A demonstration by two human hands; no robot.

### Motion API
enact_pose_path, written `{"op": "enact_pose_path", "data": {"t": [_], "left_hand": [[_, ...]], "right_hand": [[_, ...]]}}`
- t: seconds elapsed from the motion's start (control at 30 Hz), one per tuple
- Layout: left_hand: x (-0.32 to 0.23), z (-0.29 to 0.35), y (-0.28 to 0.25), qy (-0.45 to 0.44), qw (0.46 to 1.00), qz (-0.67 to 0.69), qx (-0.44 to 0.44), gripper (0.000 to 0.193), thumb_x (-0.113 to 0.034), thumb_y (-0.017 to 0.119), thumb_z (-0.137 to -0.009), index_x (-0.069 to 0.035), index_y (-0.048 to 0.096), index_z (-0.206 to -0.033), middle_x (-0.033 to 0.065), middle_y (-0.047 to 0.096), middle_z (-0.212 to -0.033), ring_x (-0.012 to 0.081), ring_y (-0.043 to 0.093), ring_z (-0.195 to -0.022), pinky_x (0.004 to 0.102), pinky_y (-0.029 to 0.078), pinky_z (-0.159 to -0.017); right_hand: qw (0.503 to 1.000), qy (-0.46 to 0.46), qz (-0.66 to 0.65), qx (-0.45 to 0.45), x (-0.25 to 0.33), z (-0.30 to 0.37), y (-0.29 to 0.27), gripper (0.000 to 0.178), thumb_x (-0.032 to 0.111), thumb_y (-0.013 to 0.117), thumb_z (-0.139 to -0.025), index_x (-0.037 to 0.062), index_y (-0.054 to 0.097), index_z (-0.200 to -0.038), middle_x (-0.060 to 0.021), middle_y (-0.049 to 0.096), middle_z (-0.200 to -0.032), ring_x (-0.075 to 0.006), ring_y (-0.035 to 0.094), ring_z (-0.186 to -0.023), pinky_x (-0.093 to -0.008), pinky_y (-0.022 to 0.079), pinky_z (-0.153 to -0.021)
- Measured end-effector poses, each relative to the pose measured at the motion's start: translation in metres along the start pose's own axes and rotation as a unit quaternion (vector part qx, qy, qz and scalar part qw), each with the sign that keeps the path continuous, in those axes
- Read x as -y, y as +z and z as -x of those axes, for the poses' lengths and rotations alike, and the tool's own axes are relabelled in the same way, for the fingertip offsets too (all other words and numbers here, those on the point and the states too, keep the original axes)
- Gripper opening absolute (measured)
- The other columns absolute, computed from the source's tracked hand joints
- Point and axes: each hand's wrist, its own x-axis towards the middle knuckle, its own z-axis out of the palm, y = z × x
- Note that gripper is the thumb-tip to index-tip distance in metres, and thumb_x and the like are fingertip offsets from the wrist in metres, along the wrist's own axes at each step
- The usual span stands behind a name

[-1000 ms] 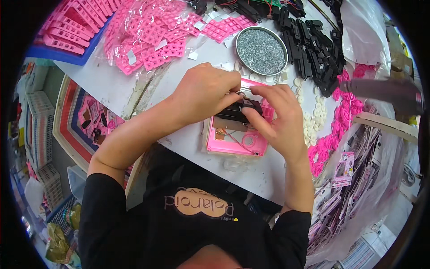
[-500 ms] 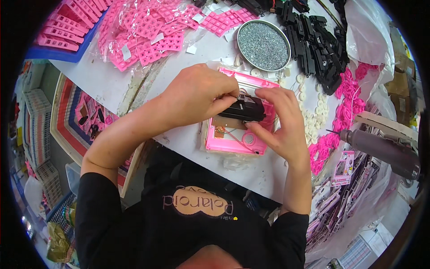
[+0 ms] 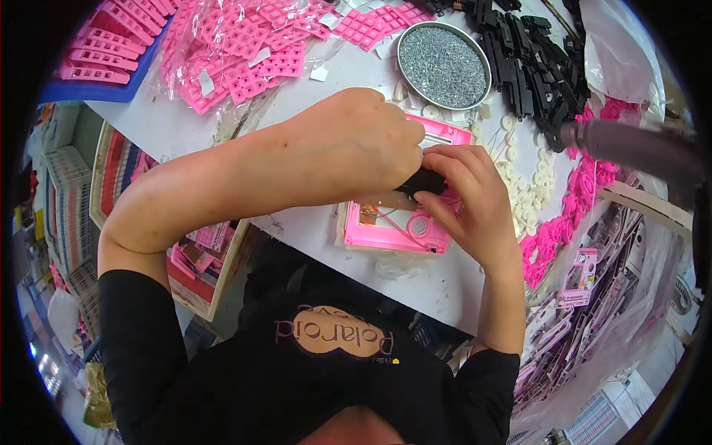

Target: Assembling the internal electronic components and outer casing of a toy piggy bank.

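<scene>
A pink plastic case [image 3: 393,236] lies on the white table before me, with thin wires and a pink ring inside its near half. Across its middle sits a black plastic part [image 3: 426,182], mostly covered by my hands. My left hand [image 3: 374,141] is closed in a fist over the left end of that part; whatever its fingers hold is hidden. From the right, my right hand [image 3: 472,196] grips the black part, thumb at the near side and fingers at the far side.
Beyond the case stands a round tin of small screws [image 3: 445,65]. Black plastic parts [image 3: 530,70] are heaped behind it. White discs [image 3: 523,185] and pink loops [image 3: 571,200] lie rightward. A dark cylindrical tool [image 3: 638,148] hangs at right. Pink keypads [image 3: 252,44] pile up far left.
My left hand has turned over into a fist and shifted right, hiding more of the black part. My right hand keeps its grip. The hanging tool has swung away from me.
</scene>
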Motion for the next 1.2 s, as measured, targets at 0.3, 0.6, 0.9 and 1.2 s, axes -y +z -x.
{"op": "enact_pose_path", "data": {"t": [0.3, 0.6, 0.9, 1.2], "left_hand": [[0.000, 0.002, 0.000, -0.003, 1.000, 0.001, 0.017, 0.011, -0.013, 0.066, -0.075, -0.004, 0.063, -0.080, 0.0067, 0.058, -0.080, 0.0235, 0.064, -0.078, 0.0358, 0.054, -0.067], [0.000, 0.023, 0.021, -0.161, 0.957, 0.230, -0.076, 0.011, -0.010, 0.066, -0.085, -0.002, 0.067, -0.093, 0.0102, 0.064, -0.090, 0.0292, 0.064, -0.081, 0.0391, 0.051, -0.067], [0.010, 0.014, 0.022, -0.220, 0.920, 0.320, -0.047, 0.016, -0.013, 0.068, -0.084, 0.001, 0.069, -0.092, 0.0133, 0.065, -0.082, 0.0260, 0.063, -0.074, 0.0374, 0.050, -0.066], [0.010, 0.005, 0.025, -0.183, 0.950, 0.249, -0.039, 0.016, -0.014, 0.067, -0.083, 0.002, 0.065, -0.084, 0.0149, 0.064, -0.080, 0.0319, 0.063, -0.075, 0.0403, 0.050, -0.068]], "right_hand": [[0.999, -0.002, 0.019, 0.033, 0.005, -0.004, -0.003, 0.043, 0.007, 0.074, -0.076, 0.0088, 0.063, -0.117, -0.0097, 0.061, -0.114, -0.0341, 0.056, -0.104, -0.0427, 0.051, -0.088], [0.997, 0.005, 0.033, 0.070, 0.016, -0.011, -0.007, 0.040, 0.006, 0.071, -0.077, 0.0097, 0.063, -0.116, -0.0094, 0.059, -0.115, -0.0329, 0.056, -0.105, -0.0425, 0.053, -0.085], [0.993, 0.012, 0.083, 0.079, 0.025, -0.012, -0.007, 0.040, 0.007, 0.070, -0.079, 0.0118, 0.063, -0.118, -0.0097, 0.060, -0.115, -0.0327, 0.057, -0.107, -0.0422, 0.054, -0.084], [0.993, 0.021, 0.086, 0.072, 0.025, -0.007, -0.003, 0.044, 0.007, 0.070, -0.078, 0.0115, 0.062, -0.121, -0.0110, 0.059, -0.119, -0.0331, 0.055, -0.110, -0.0417, 0.054, -0.085]]}}
